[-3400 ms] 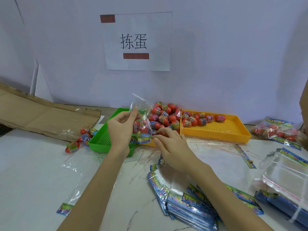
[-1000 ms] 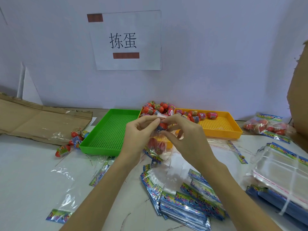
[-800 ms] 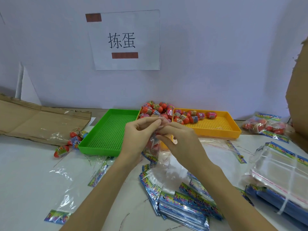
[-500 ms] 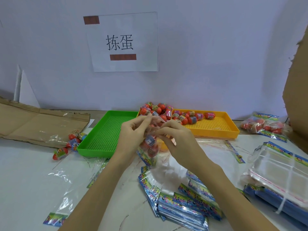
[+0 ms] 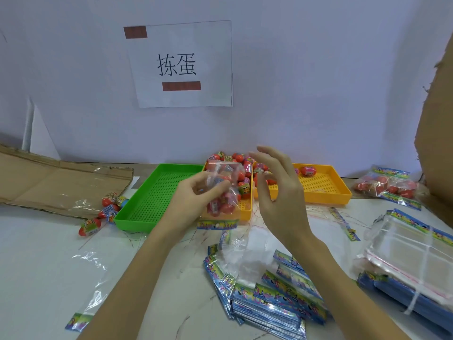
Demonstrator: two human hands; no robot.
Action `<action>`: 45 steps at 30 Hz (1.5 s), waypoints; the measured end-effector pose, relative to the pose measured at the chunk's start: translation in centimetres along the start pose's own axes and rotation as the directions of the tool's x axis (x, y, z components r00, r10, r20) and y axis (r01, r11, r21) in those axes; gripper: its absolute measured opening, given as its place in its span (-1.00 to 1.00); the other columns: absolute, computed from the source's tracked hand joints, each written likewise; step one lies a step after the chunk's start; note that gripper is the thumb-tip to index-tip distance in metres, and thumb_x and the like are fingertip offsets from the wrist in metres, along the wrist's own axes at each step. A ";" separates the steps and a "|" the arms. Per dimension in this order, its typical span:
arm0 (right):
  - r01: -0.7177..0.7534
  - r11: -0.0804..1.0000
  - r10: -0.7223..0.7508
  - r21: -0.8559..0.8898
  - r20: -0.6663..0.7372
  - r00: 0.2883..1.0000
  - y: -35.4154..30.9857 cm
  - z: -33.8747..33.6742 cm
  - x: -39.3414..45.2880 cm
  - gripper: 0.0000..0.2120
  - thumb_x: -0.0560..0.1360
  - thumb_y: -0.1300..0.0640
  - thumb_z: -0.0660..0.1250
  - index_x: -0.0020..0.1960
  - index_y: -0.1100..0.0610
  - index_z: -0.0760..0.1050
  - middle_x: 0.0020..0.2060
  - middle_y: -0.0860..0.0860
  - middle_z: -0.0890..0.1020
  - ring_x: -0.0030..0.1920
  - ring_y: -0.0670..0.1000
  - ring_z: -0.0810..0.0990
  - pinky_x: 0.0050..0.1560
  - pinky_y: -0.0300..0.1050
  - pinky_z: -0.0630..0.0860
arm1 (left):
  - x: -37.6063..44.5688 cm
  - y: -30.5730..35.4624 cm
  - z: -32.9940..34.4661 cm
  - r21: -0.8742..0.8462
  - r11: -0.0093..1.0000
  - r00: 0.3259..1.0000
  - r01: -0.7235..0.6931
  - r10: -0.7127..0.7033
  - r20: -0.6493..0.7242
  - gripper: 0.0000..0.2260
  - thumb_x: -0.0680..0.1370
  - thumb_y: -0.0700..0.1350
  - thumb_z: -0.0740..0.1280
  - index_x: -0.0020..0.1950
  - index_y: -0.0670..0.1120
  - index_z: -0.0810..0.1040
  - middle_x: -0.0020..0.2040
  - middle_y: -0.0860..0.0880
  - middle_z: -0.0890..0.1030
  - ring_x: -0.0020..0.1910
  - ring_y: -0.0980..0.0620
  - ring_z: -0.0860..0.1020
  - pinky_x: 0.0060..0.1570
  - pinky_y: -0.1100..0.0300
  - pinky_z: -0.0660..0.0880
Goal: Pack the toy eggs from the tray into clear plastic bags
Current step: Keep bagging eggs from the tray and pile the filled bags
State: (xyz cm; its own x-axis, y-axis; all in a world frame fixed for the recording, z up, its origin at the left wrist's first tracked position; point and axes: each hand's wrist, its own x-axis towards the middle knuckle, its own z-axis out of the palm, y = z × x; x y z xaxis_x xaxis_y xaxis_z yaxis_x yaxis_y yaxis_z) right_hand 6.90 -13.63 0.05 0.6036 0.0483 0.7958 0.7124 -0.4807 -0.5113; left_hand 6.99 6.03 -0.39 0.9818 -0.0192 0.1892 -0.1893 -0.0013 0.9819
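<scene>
My left hand (image 5: 193,200) grips a clear plastic bag (image 5: 221,192) with red toy eggs inside, held above the table in front of the trays. My right hand (image 5: 277,190) hovers just right of the bag, fingers spread and holding nothing. Behind them a pile of red toy eggs (image 5: 235,160) fills the left part of the orange trays (image 5: 323,187). A green tray (image 5: 152,200) with nothing in it lies to the left.
Several loose eggs (image 5: 105,209) lie left of the green tray by flat cardboard (image 5: 56,182). Filled bags (image 5: 389,185) sit at the far right. Stacks of flat bags (image 5: 269,298) lie near me, more clear bags (image 5: 411,251) at right. A cardboard box wall (image 5: 438,143) stands at right.
Both hands were pinching the top of the filled bag. Now my right hand has let go and opened, and my left hand holds the bag alone, tilted.
</scene>
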 end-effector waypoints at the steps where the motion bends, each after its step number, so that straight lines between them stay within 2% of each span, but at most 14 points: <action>1: -0.005 1.000 0.004 -0.025 -0.010 1.000 0.2 0.1 -0.1 -0.69 0.64 0.36 0.28 0.33 0.15 0.57 0.30 -0.03 0.55 0.30 -0.08 0.53 0.28 -0.22 0.52 | 0.2 0.0 -0.2 -0.042 0.999 0.997 0.014 -0.017 -0.076 -0.77 0.48 -0.06 0.56 0.10 -0.07 0.68 0.03 -0.14 0.74 -0.07 -0.08 0.76 -0.20 0.05 0.71; 5: -0.076 0.986 0.117 -0.146 0.293 0.949 1.3 1.2 -1.4 -0.79 0.68 0.23 0.27 0.25 0.15 0.62 0.23 -0.01 0.60 0.28 -0.06 0.51 0.34 -0.14 0.45 | 0.8 -0.3 -0.9 -0.113 0.993 0.941 0.030 -0.066 -0.332 -0.87 0.59 -0.21 0.48 0.07 -0.05 0.58 -0.02 -0.11 0.70 -0.23 0.03 0.75 -0.35 0.10 0.67; 10: -0.006 0.920 0.223 -0.393 0.511 0.830 2.5 3.3 -2.9 -0.61 0.74 -0.08 0.05 0.41 -0.04 0.54 0.54 -0.02 0.38 0.57 0.01 0.20 0.58 0.00 0.10 | 0.8 -0.6 -1.3 -0.119 0.993 0.946 0.001 -0.039 -0.322 -0.85 0.55 -0.15 0.53 0.08 -0.07 0.63 -0.18 0.03 0.76 -0.23 0.04 0.75 -0.36 0.18 0.64; 13: 0.021 0.874 0.260 -0.486 0.504 0.824 2.8 3.9 -2.9 -0.55 0.74 -0.14 -0.05 0.46 -0.10 0.49 0.63 -0.03 0.23 0.64 0.01 0.04 0.62 0.04 -0.06 | 0.8 -0.6 -1.2 -0.076 0.997 0.954 0.003 -0.026 -0.299 -0.82 0.51 -0.08 0.56 0.07 -0.04 0.67 -0.12 -0.05 0.76 -0.18 -0.01 0.76 -0.31 0.15 0.66; 15: 0.027 0.873 0.256 -0.487 0.503 0.826 2.9 3.9 -2.9 -0.56 0.74 -0.13 -0.04 0.45 -0.09 0.49 0.60 -0.05 0.27 0.63 0.01 0.06 0.60 0.05 -0.06 | 0.8 -0.6 -1.1 -0.063 0.998 0.958 -0.009 -0.009 -0.288 -0.80 0.47 -0.02 0.58 0.05 0.01 0.69 -0.09 -0.09 0.76 -0.15 -0.06 0.76 -0.26 0.11 0.68; 19: 0.038 0.902 0.176 -0.430 0.446 0.878 2.8 3.5 -2.7 -0.68 0.73 -0.03 0.12 0.30 -0.01 0.60 0.36 -0.05 0.49 0.46 0.02 0.32 0.46 -0.01 0.13 | 0.5 -0.6 -0.9 -0.034 0.999 0.962 -0.031 0.021 -0.272 -0.68 0.38 0.13 0.57 0.04 0.02 0.70 -0.05 -0.15 0.75 -0.13 -0.09 0.75 -0.16 0.00 0.72; 25: -0.079 0.952 0.189 -0.295 0.365 0.912 2.5 2.9 -2.3 -0.79 0.65 0.10 0.35 0.27 0.03 0.56 0.17 0.02 0.54 0.21 0.00 0.47 0.22 -0.19 0.39 | 0.6 -0.5 -0.4 0.010 0.999 0.953 0.049 -0.044 -0.301 -0.63 0.47 0.36 0.38 -0.03 0.10 0.71 -0.03 -0.07 0.76 0.00 -0.11 0.72 0.02 -0.07 0.67; 28: -0.149 0.962 0.220 -0.227 0.329 0.919 2.3 2.7 -2.3 -0.85 0.61 0.15 0.41 0.16 0.06 0.52 0.10 0.00 0.52 0.09 -0.03 0.51 0.07 -0.36 0.39 | 0.7 -0.5 -0.4 -0.071 0.995 0.961 0.069 -0.086 -0.264 -0.64 0.67 0.26 0.27 -0.02 0.07 0.74 -0.01 -0.07 0.77 -0.01 -0.08 0.75 -0.01 0.00 0.68; 31: -0.198 0.965 0.241 -0.173 0.279 0.930 2.3 2.7 -2.2 -0.83 0.59 0.19 0.43 0.07 0.04 0.45 0.02 -0.03 0.50 -0.01 -0.05 0.49 -0.03 -0.31 0.40 | 0.9 -0.7 -0.6 -0.060 0.997 0.959 0.045 -0.060 -0.277 -0.80 0.70 0.01 0.33 0.00 -0.03 0.68 -0.08 -0.02 0.75 -0.03 -0.07 0.70 0.01 -0.01 0.63; 34: -0.253 0.960 0.275 -0.121 0.245 0.930 2.2 2.7 -2.2 -0.72 0.61 0.14 0.41 0.29 0.04 0.45 0.07 -0.03 0.50 0.00 -0.04 0.52 0.00 -0.23 0.49 | 1.0 -1.0 -0.7 0.028 0.999 0.958 0.017 -0.008 -0.287 -0.88 0.69 -0.04 0.35 0.00 -0.03 0.63 -0.07 -0.06 0.73 -0.01 -0.14 0.69 0.05 -0.16 0.62; 37: -0.312 0.947 0.320 -0.073 0.213 0.923 2.1 2.3 -1.9 -0.67 0.64 0.07 0.37 0.40 0.03 0.51 0.10 -0.03 0.53 -0.04 -0.10 0.56 0.02 -0.24 0.57 | 0.8 -1.0 -0.7 0.164 0.986 0.951 -0.042 0.090 -0.297 -0.85 0.71 0.02 0.30 0.02 0.01 0.60 -0.23 0.08 0.68 -0.18 0.03 0.66 -0.08 -0.07 0.57; 40: -0.417 0.906 0.405 0.065 0.148 0.902 2.0 1.7 -1.6 -0.82 0.59 0.00 0.43 0.17 0.02 0.64 -0.03 -0.09 0.65 -0.08 -0.17 0.61 -0.08 -0.35 0.55 | 0.6 -0.8 -0.3 0.158 0.987 0.962 0.006 0.038 -0.272 -0.60 0.68 0.28 0.18 0.04 0.00 0.60 -0.04 -0.09 0.73 0.00 -0.16 0.70 0.07 -0.16 0.62; 42: -0.510 0.836 0.492 0.201 0.135 0.860 2.0 1.2 -1.3 -0.82 0.54 -0.01 0.49 0.11 0.01 0.65 -0.07 -0.13 0.69 -0.06 -0.21 0.64 -0.07 -0.35 0.58 | 0.6 -0.7 -0.3 0.137 0.990 0.976 0.039 -0.008 -0.217 -0.46 0.58 0.46 0.13 0.12 0.06 0.62 0.05 -0.04 0.73 0.07 -0.06 0.71 0.13 0.01 0.61; 45: -0.591 0.701 0.579 0.399 0.164 0.798 1.7 0.4 -0.5 -0.76 0.48 0.07 0.57 0.11 0.03 0.62 -0.01 -0.08 0.70 -0.01 -0.15 0.70 -0.03 -0.26 0.63 | 0.4 -0.5 -0.4 0.082 0.994 0.997 0.073 -0.072 -0.009 -0.55 0.54 0.37 0.31 0.27 0.12 0.56 0.08 0.07 0.72 0.05 0.08 0.71 0.05 0.17 0.59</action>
State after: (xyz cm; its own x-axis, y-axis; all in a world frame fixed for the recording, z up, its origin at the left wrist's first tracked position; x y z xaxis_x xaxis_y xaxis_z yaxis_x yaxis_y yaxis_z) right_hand 7.90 -14.15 -1.37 0.9533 -0.0965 0.2861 0.2859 -0.0158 -0.9581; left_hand 7.44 6.38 -0.86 0.9930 -0.0105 0.1179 -0.1184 -0.0849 0.9893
